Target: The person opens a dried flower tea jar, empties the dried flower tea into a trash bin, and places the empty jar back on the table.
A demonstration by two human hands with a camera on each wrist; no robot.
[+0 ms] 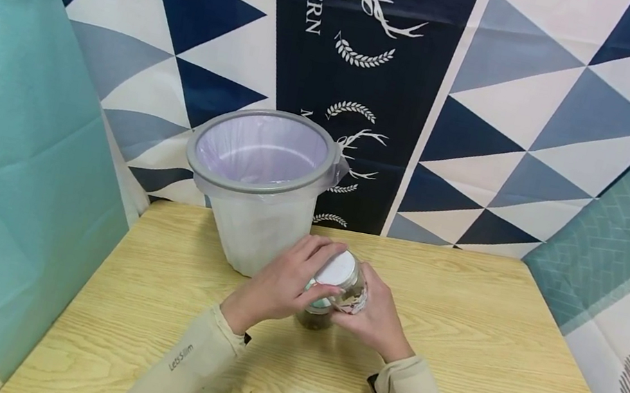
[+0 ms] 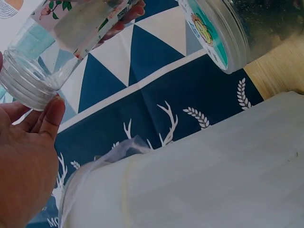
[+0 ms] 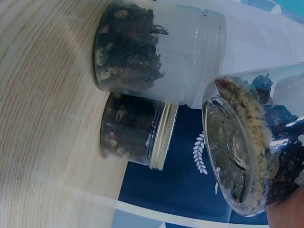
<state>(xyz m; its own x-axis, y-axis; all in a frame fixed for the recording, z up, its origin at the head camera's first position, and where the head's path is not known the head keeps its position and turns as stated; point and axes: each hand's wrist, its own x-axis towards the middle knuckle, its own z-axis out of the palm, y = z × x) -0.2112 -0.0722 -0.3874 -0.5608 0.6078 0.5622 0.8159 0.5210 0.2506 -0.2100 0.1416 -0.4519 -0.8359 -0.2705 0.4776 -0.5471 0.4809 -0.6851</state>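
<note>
A clear jar (image 1: 352, 294) with a flowered label and a white-topped lid (image 1: 338, 269) is tilted above the table, held between both hands. My left hand (image 1: 290, 283) grips it at the lid, and the left wrist view shows those fingers around the clear rim (image 2: 29, 88). My right hand (image 1: 376, 316) holds the body near its base. Dark and yellowish dried bits fill part of this jar (image 3: 237, 156) in the right wrist view. Just beneath stands a jar with a teal lid (image 2: 206, 35). A large clear jar (image 3: 142, 52) and a smaller gold-lidded jar (image 3: 135, 130) stand side by side.
A white bin (image 1: 255, 228) with a grey rim and purplish liner stands behind the left hand. Patterned cloth (image 1: 365, 93) hangs along the back of the wooden table (image 1: 450, 361). A teal cloth (image 1: 15, 137) hangs at the left.
</note>
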